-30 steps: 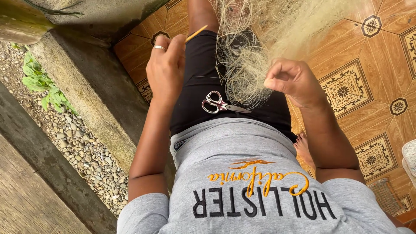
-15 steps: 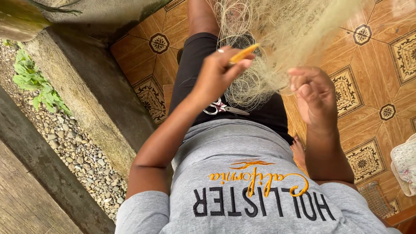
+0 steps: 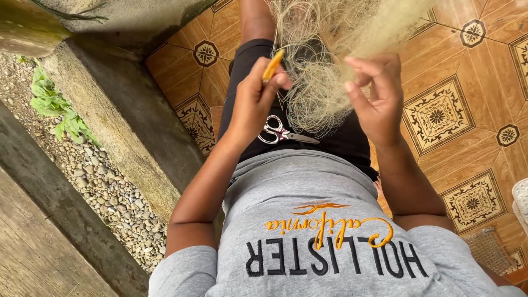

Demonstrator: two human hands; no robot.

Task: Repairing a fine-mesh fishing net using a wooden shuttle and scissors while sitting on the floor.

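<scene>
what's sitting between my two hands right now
In the head view, a bunched pale fishing net hangs between the left hand and right hand.

Pale tangled fishing net (image 3: 324, 82) draped over lap, slim orange netting needle (image 3: 272, 66) upright

Single view only, worn on the head, aimed steeply down along the wearer's own chest and lap. Very near: grey shirt (image 3: 313, 220) fills the lower middle, its print upside down from this angle. Both forearms reach away from the lens, left hand (image 3: 254, 99) and right hand (image 3: 377, 96) raised close below the camera, in the upper middle. Beyond them, black shorts (image 3: 341, 140) and patterned floor tiles (image 3: 440, 118) at right and top. Left side takes in a concrete ledge (image 3: 115, 110) and gravel (image 3: 104, 187) lower down. No second view to share anything with.
</scene>
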